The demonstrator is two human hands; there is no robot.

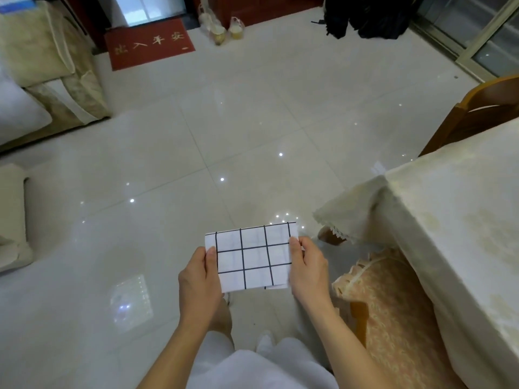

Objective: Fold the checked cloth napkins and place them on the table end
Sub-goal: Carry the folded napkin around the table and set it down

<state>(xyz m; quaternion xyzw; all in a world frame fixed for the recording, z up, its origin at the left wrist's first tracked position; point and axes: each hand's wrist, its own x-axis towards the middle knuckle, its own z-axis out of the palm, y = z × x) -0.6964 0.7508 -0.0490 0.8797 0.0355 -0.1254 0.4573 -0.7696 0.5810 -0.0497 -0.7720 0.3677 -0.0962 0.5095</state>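
Held up left of the cream lace-edged clothed table [449, 209]: folded white cotton napkin with black grid lines [250, 256], pinched at its sides by left hand [200, 279] and right hand [307, 269]. Best kept taut, edges aligned, then carried right and laid flat on the table end.

A folded napkin [252, 256] is held out over the floor [224, 136], gripped at its left edge by the left hand [200, 279] and at its right edge by the right hand [309, 270]. To the right, a table [463, 220] is seen, with a chair seat [393, 304] tucked partly under its near side and another chair [483, 113] set behind its far end. A sofa [50, 66] is placed at the far left. Straight ahead, a doormat [148, 43] is laid before a doorway, with two bags [224, 29] just to its right and a pile of bags [370, 15] further right.
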